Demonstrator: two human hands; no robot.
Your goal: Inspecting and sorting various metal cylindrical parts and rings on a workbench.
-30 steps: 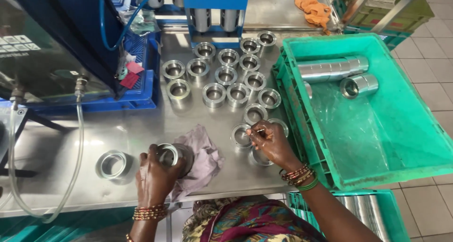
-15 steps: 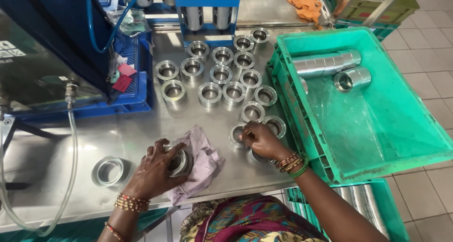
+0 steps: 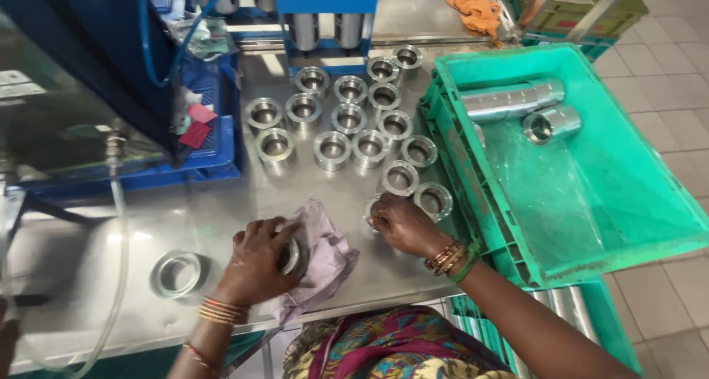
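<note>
My left hand point(image 3: 258, 264) grips a shiny metal ring point(image 3: 292, 255) and presses it against a crumpled pale purple cloth point(image 3: 325, 257) on the steel table point(image 3: 111, 238). My right hand point(image 3: 399, 224) rests with curled fingers on another metal ring point(image 3: 371, 215) standing on the table near the front. Just beyond that hand stand two more rings point(image 3: 433, 199), the near end of a group of several rings point(image 3: 347, 120) set in rows across the table's middle.
A green plastic crate point(image 3: 591, 231) at the right holds longer metal sleeves point(image 3: 513, 100). A lone ring point(image 3: 177, 272) lies at the left front. A blue machine point(image 3: 88, 69) with a clear hose point(image 3: 118, 224) stands at the left, an orange rag point(image 3: 476, 6) at the back.
My left hand has turned over the ring onto the cloth. My right hand has closed down over the ring near the front. The camera view has shifted slightly.
</note>
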